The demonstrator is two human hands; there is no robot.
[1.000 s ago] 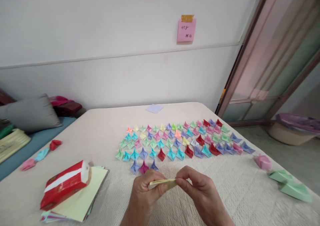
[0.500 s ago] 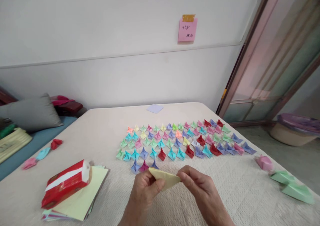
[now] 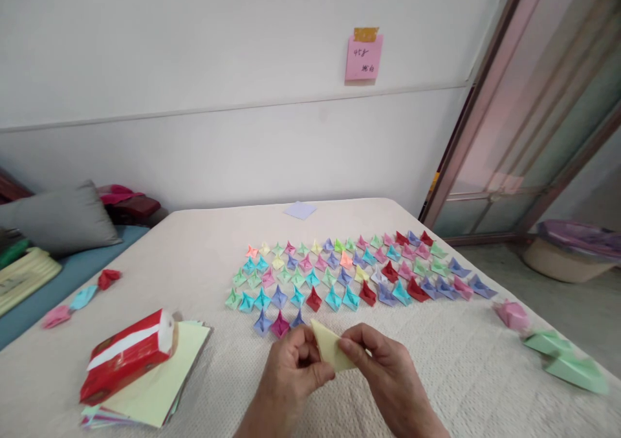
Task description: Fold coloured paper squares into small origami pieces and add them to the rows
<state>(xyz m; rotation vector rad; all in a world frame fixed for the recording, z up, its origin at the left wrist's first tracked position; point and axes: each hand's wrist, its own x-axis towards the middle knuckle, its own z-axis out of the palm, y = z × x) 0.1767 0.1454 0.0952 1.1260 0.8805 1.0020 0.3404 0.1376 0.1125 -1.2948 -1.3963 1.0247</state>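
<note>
Between my hands is a folded pale yellow sheet of paper (image 3: 332, 346), tilted, with a point at its upper left. My right hand (image 3: 383, 363) pinches its right side, thumb lying across the front. At the paper's left and lower edge is my left hand (image 3: 295, 367), fingers curled and thumb tip against the lower edge; the fingertips behind the paper are hidden. Just beyond my hands stand rows of small folded paper boats (image 3: 333, 298) in many colours. A magenta boat (image 3: 280, 325) sits close to my left fingers.
A red and white box (image 3: 129, 357) lies on a stack of coloured paper (image 3: 182, 360) at left. Pink, blue and red folded pieces (image 3: 83, 297) lie farther left. Pink (image 3: 513, 315) and green folded papers (image 3: 577, 368) lie at right. A lilac sheet (image 3: 299, 210) rests at the back.
The yellow paper has shifted right and turned, its point now facing up. My right thumb has moved onto its front, and my left thumb has slid from its face to its lower edge.
</note>
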